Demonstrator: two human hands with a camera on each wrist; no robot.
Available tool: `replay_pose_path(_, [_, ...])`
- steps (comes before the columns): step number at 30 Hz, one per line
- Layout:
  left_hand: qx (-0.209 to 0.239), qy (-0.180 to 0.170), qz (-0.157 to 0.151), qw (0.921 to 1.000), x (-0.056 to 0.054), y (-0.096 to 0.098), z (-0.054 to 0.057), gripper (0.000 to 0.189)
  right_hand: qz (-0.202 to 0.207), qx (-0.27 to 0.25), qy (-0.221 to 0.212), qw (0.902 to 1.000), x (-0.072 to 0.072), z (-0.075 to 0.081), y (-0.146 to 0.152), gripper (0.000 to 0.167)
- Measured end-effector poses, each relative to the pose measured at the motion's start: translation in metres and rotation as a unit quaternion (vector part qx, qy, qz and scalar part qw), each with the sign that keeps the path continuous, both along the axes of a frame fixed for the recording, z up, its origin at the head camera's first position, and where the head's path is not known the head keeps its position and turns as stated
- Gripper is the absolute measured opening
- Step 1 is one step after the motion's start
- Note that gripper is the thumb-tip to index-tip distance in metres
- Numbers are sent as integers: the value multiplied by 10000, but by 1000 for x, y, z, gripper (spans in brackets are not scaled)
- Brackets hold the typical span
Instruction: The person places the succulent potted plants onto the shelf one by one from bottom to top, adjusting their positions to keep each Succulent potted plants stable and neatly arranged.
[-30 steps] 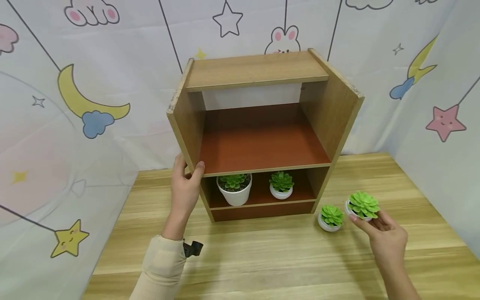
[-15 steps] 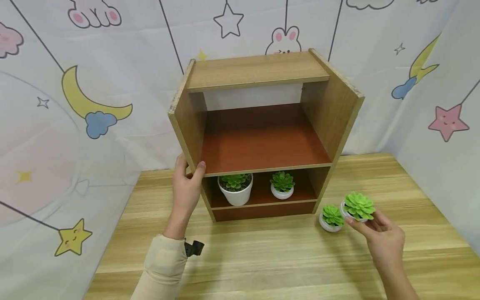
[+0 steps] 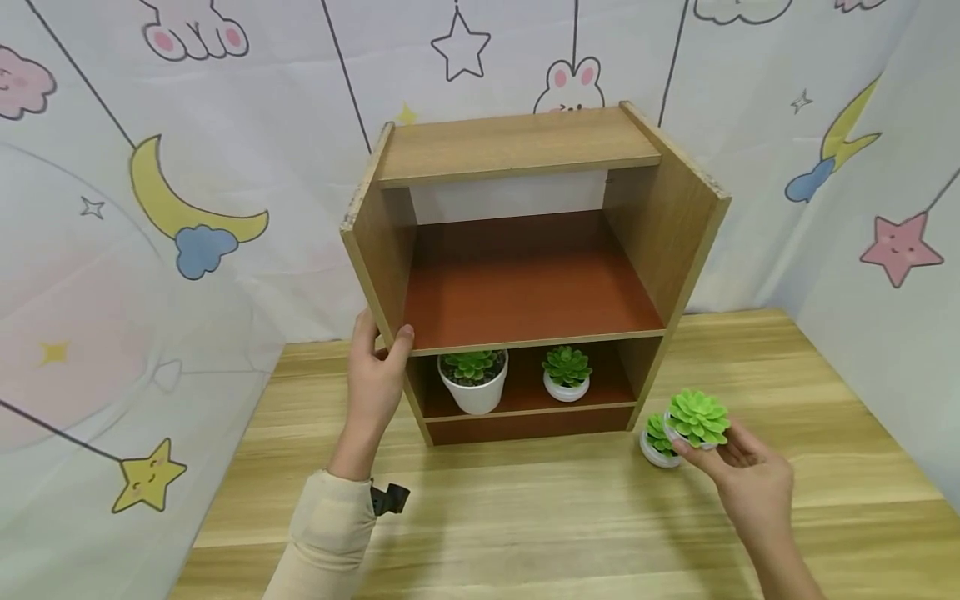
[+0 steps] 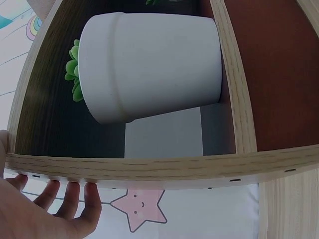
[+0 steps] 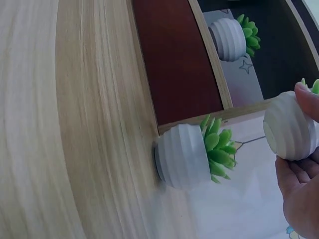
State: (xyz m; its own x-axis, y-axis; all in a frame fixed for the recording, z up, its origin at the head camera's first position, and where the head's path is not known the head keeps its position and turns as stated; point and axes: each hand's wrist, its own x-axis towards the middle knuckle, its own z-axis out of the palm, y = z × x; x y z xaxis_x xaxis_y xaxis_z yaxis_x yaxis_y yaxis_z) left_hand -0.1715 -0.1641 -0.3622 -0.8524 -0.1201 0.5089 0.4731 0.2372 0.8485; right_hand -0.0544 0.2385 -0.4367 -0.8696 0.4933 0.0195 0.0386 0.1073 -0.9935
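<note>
At the right of the head view, the right hand grasps a small potted succulent, its thumb on the near side of the white pot and its fingers round the far side. The pot is tilted and raised off the table; in the head view it partly covers a standing succulent, which sits on the table just beside the lower right corner of a wooden shelf unit. The right wrist view shows these 2 pots apart, the held pot at the right edge of the frame.

Left of centre, the left hand grips the unit's left side panel, thumb at the front edge by the middle shelf. In the lower left of the left wrist view, 4 fingertips press the panel's outer face.

The lower compartment holds 2 more plants: a large white pot at its left and a small shelf succulent right of its middle. A cream sleeve and a black strap show at lower left. Behind hangs white cloth printed with moons, stars and a rabbit.
</note>
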Motion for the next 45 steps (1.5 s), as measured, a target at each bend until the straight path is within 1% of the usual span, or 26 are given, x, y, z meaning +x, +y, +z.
replay_pose_path(1, [15,-36,-9,10000,1,1,1,48,1,42,-28,10000,0,0,-1,76])
replay_pose_path(3, [16,-118,-16,9999,8,4,10,48,-27,21,-7,10000,-1,0,-2,76])
replay_pose_path(6, [46,-90,-22,9999,8,5,10,48,-36,100,-29,9999,-2,0,-4,75])
replay_pose_path(8, [55,-66,-24,10000,7,4,9,48,-4,133,29,9999,-2,0,-5,73])
replay_pose_path(10, [68,-15,-19,10000,0,1,0,47,82,173,104,9998,-2,0,-8,73])
replay_pose_path(13, [67,-107,2,9999,1,1,2,47,159,165,239,9995,-2,0,-12,72])
replay_pose_path(14, [68,-130,0,9999,2,2,4,48,179,145,258,9994,-2,1,-14,72])
replay_pose_path(18, [21,-246,-6,9997,16,9,20,49,129,48,301,9995,-3,1,-20,72])
replay_pose_path(20, [51,-255,-33,9997,21,11,26,49,85,-25,316,9995,-3,1,-23,72])
replay_pose_path(21, [66,-259,-32,9996,21,11,26,49,71,-42,348,9994,-3,0,-25,72])
replay_pose_path(22, [86,-254,-32,9996,18,10,23,48,56,-79,378,9992,-4,0,-26,72])
replay_pose_path(27, [122,-152,8,9998,3,3,4,47,33,-136,475,9988,-5,0,-34,72])
replay_pose_path(29, [109,-93,13,9999,1,2,1,47,33,-69,474,9988,-5,0,-36,72])
replay_pose_path(35, [118,41,-46,9999,-1,1,-1,47,170,53,458,9988,-6,1,-39,72])
replay_pose_path(39, [112,21,-32,9999,-1,1,-1,47,252,47,487,9985,-6,2,-41,72])
replay_pose_path(45, [100,83,-48,9999,0,1,-1,47,289,43,783,9965,-8,2,-45,68])
